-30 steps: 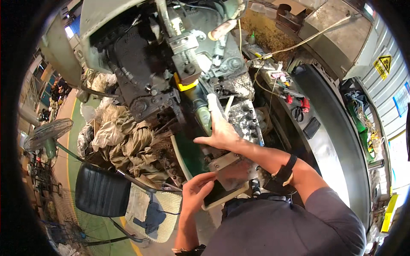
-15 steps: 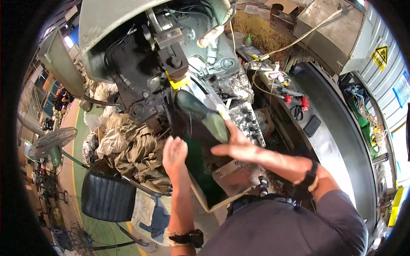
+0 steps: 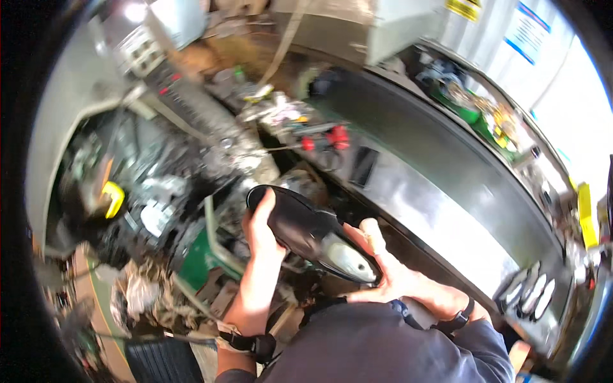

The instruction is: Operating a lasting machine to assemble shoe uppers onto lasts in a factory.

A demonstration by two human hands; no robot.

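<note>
A black shoe upper [image 3: 300, 228] sits stretched over a pale green shoe last [image 3: 348, 259], held in front of my body. My left hand [image 3: 262, 230] grips its toe end, with the thumb laid on top of the black surface. Around the heel end, my right hand [image 3: 386, 268] closes on the shoe from the right side. The last's top, with a dark round hole in it, shows through the shoe's opening. The undersides of the shoe and some of my fingers are hidden.
A large grey machine with a yellow part [image 3: 113, 199] stands to the left. Along the right runs a dark conveyor belt [image 3: 447, 159] with a metal ledge bearing a red power tool [image 3: 325, 138] and a black phone [image 3: 364, 167]. Several shoes [image 3: 527, 290] rest at the far right.
The shoe has come out of the machine toward my body and to the right. My left hand, empty before, now grips its toe. My view has turned right toward the conveyor.
</note>
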